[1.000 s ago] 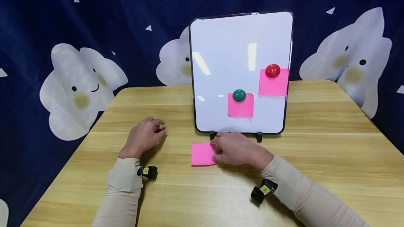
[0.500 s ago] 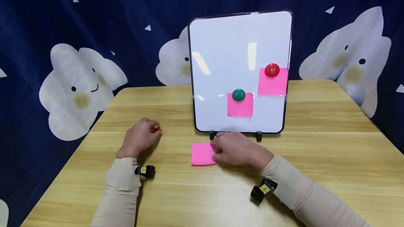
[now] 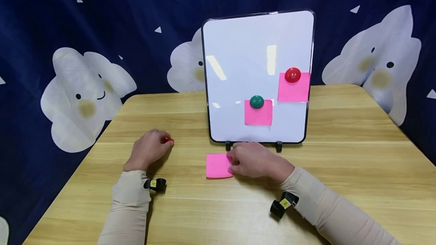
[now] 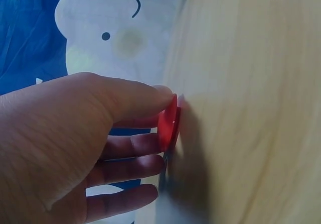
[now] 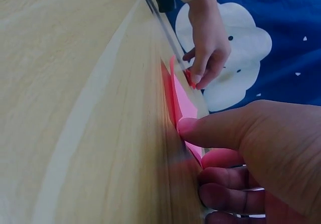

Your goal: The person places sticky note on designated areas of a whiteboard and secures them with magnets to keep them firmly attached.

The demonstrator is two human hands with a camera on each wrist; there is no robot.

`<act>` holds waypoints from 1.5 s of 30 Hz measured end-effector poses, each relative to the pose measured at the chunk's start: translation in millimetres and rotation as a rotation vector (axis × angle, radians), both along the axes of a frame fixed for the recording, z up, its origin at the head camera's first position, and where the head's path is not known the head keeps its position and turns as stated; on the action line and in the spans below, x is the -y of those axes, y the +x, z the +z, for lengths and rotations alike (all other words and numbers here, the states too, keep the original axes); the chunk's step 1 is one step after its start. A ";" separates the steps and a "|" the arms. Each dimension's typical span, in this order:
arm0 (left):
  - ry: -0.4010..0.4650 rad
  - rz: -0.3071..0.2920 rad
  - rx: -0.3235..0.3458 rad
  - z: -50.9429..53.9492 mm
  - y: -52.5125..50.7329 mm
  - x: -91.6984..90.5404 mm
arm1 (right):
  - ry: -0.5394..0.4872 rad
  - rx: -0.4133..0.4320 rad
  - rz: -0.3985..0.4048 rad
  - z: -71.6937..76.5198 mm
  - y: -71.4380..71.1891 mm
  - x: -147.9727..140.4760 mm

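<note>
Left of the whiteboard, my left hand (image 3: 150,148) pinches a round red magnet (image 4: 168,123) between thumb and forefinger, down at the tabletop; in the head view only the magnet's edge shows past the fingers. My right hand (image 3: 257,162) holds the right edge of a pink sticky note (image 3: 217,166) in front of the board. In the right wrist view the thumb lies on the note's near face, and the note stands slightly off the wood. The other fingers of that hand are partly hidden in the head view.
The whiteboard (image 3: 238,56) stands on small black feet (image 3: 279,146) on the wooden table (image 3: 211,214). A green magnet (image 3: 257,102) and a red magnet (image 3: 292,75) each pin a pink note to it. Behind hangs a dark blue curtain (image 3: 136,6) with clouds.
My left hand has shifted slightly left and down, its thumb and forefinger closing on the red magnet. My right hand and its note have stayed in place.
</note>
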State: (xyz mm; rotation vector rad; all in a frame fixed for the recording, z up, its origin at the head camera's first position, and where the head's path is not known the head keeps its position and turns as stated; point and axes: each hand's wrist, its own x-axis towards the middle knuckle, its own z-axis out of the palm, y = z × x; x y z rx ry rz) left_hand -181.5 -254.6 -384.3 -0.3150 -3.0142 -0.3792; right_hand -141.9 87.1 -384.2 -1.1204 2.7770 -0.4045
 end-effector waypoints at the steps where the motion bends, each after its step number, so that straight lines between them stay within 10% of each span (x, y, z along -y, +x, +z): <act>1: 0.000 0.001 0.003 0.3 0.1 0.4 | 0.000 0.003 -0.002 0.4 0.1 0.1; 45: 0.002 0.037 0.111 5.4 2.4 4.0 | -0.059 0.067 0.026 -0.8 -1.6 -0.4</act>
